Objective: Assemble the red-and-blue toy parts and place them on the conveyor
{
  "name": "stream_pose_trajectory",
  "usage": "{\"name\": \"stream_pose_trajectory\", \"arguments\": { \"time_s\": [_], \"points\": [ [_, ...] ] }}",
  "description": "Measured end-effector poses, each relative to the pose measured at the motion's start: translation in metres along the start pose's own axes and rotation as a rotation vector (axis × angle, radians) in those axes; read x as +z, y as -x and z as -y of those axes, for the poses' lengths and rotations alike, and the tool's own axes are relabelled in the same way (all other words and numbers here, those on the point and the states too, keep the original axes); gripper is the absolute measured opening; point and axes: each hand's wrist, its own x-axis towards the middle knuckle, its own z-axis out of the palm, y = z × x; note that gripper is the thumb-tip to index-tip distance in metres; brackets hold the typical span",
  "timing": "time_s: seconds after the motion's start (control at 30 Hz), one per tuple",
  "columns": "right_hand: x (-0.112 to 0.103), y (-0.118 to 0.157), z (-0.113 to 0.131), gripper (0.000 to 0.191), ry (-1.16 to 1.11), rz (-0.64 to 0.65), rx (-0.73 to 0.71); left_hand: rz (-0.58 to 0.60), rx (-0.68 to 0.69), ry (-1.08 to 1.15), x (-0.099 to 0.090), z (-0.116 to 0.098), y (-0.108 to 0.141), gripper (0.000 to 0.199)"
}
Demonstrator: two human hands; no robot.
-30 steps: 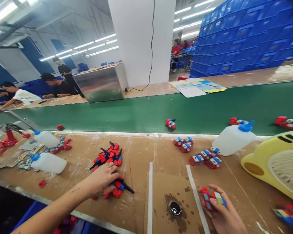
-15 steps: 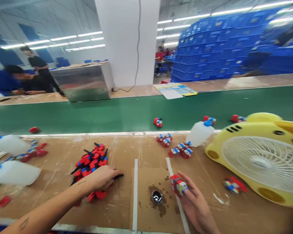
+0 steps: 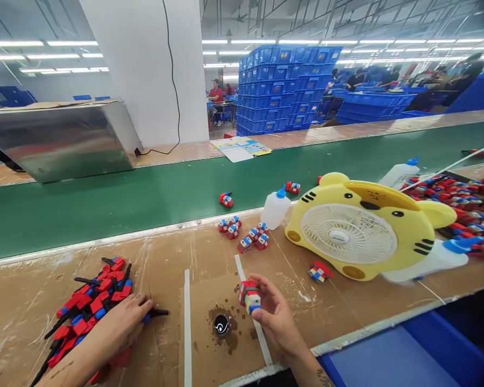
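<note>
My right hand [image 3: 280,320] holds a small red, white, blue and yellow toy vehicle [image 3: 250,296] between thumb and fingers, above a taped cardboard patch [image 3: 204,352]. Left of it, a small round cup of dark, shiny liquid [image 3: 221,325] sits among wet spots. My left hand [image 3: 127,320] is at the right side of a pile of red and blue toy parts with black rods [image 3: 99,301]. Its fingers are curled over a part with a black rod [image 3: 160,312], which sticks out past the fingertips; the rest of that part is mostly hidden.
Finished-looking toy vehicles [image 3: 248,240] stand in clusters near a white squeeze bottle [image 3: 276,209]. A yellow animal-shaped fan [image 3: 363,231] lies to the right, with one toy vehicle [image 3: 319,272] before it. Beyond runs a green belt [image 3: 165,199]. A blue bin [image 3: 403,357] is below the table's front edge.
The view has swung to the right, showing the whole fan and more toys. Both hands keep nearly the same poses, the right one still holding the toy vehicle.
</note>
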Motion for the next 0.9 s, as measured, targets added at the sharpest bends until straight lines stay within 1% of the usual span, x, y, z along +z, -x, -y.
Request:
{"name": "stream_pose_trajectory", "arguments": {
  "time_s": [0.07, 0.13, 0.2, 0.27, 0.33, 0.4, 0.5, 0.6, 0.67, 0.73, 0.8, 0.87, 0.9],
  "points": [
    [-0.002, 0.000, -0.003, 0.066, -0.138, -0.034, 0.089, -0.030, 0.054, 0.081, -0.007, -0.012, -0.009, 0.035],
    [-0.005, 0.001, -0.006, 0.059, -0.252, -0.043, 0.170, -0.097, 0.113, 0.239, -0.015, -0.030, -0.015, 0.037],
    [-0.010, 0.003, -0.007, 0.054, -0.317, -0.063, 0.195, -0.144, 0.190, 0.386, -0.023, -0.054, -0.018, 0.041],
    [-0.015, 0.006, -0.007, 0.053, -0.345, -0.100, 0.185, -0.142, 0.310, 0.443, -0.029, -0.081, -0.019, 0.043],
    [-0.020, 0.008, -0.007, 0.053, -0.353, -0.129, 0.176, -0.099, 0.454, 0.369, -0.034, -0.105, -0.021, 0.043],
    [-0.024, 0.011, -0.008, 0.053, -0.363, -0.137, 0.174, -0.068, 0.584, 0.218, -0.038, -0.126, -0.024, 0.043],
    [-0.028, 0.013, -0.009, 0.053, -0.397, -0.131, 0.166, -0.019, 0.698, 0.044, -0.042, -0.147, -0.033, 0.041],
    [-0.031, 0.013, -0.012, 0.053, -0.425, -0.132, 0.148, 0.064, 0.747, -0.074, -0.046, -0.160, -0.044, 0.034],
    [-0.033, 0.013, -0.013, 0.055, -0.420, -0.130, 0.139, 0.087, 0.783, -0.146, -0.049, -0.164, -0.049, 0.029],
    [-0.034, 0.012, -0.012, 0.056, -0.391, -0.123, 0.133, 0.093, 0.800, -0.141, -0.052, -0.164, -0.052, 0.025],
    [-0.033, 0.012, -0.009, 0.057, -0.344, -0.101, 0.135, 0.108, 0.784, 0.004, -0.054, -0.159, -0.053, 0.028],
    [-0.029, 0.013, -0.006, 0.060, -0.296, -0.067, 0.149, 0.110, 0.703, 0.281, -0.051, -0.150, -0.050, 0.033],
    [-0.025, 0.013, -0.004, 0.062, -0.275, -0.052, 0.154, 0.083, 0.639, 0.456, -0.047, -0.145, -0.049, 0.035]
  ]
}}
